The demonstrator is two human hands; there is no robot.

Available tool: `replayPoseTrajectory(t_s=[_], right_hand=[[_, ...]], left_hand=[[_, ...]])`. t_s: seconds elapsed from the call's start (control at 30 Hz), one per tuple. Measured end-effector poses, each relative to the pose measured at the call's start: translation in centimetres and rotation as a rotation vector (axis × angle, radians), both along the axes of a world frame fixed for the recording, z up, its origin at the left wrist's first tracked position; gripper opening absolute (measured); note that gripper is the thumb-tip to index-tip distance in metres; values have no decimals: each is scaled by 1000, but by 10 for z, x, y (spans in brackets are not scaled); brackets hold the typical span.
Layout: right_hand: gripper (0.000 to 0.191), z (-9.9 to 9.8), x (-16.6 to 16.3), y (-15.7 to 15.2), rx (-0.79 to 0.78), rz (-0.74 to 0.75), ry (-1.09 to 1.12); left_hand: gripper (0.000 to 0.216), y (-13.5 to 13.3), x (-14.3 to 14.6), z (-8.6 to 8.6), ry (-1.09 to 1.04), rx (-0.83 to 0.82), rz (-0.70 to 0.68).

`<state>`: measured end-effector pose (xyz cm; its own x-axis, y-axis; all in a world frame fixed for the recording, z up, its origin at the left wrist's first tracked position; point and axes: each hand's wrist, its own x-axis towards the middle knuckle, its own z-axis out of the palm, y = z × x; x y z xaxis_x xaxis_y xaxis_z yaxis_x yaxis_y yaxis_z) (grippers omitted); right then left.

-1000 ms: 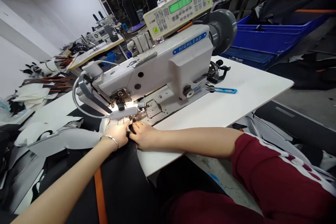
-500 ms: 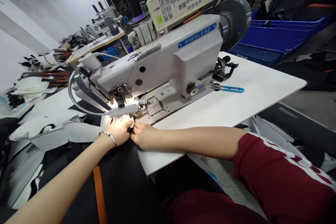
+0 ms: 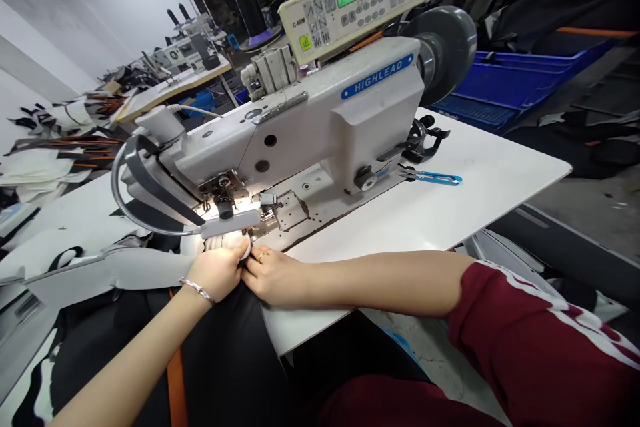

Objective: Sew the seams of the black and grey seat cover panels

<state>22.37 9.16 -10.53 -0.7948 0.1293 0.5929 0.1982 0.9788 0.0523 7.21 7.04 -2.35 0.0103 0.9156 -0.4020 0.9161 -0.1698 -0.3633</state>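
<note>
1. Black fabric panel [image 3: 235, 340]: dark, matte material with an orange strip [image 3: 176, 387] running along it at the near left. It lies over the near edge of the white sewing table [image 3: 450, 213] and hangs toward the person's lap. Its long axis runs from near to far, with the far end leading under the lamp to the needle area.
2. White fabric edge [image 3: 235, 243]: a pale, brightly lit piece at the far end of the black panel, just in front of the presser foot [image 3: 223, 203]. Detail is washed out by the light.
3. Left hand [image 3: 217, 270]: fingers curled together and pinched on the fabric edge just near of the needle; a silver bracelet [image 3: 197, 290] sits on the wrist.
4. Right hand [image 3: 273, 273]: lies on the fabric at the table edge, fingers drawn in and pressed against the same edge, touching the left hand; a ring shows on one finger. Whether it grips or only presses, I cannot tell.
5. Sewing machine [image 3: 320, 127]: grey-white, labelled HIGHLEAD, set slantwise, head at the left, grey handwheel [image 3: 443, 47] at the far right.
6. Control panel [image 3: 355, 0]: beige, green display, mounted on top.
7. Gooseneck lamp [image 3: 230, 221]: lit, just above the hands.
8. Blue-handled snips [image 3: 433, 178]: on the table, right of the machine.
9. Blue crate [image 3: 515, 80]: far right, behind the table.
</note>
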Motion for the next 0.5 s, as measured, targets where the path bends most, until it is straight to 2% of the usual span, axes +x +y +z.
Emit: replayPoseTrajectory(t_s=[0.1, 0.3, 0.5], right_hand=[[25, -1, -1, -4, 36, 55, -9], [22, -1, -5, 0, 23, 25, 7], [25, 0, -5, 3, 83, -35, 90]], left_hand=[[54, -1, -3, -5, 40, 84, -90], [43, -1, -15, -16, 41, 245, -291], [30, 1, -32, -31, -54, 576, -637]])
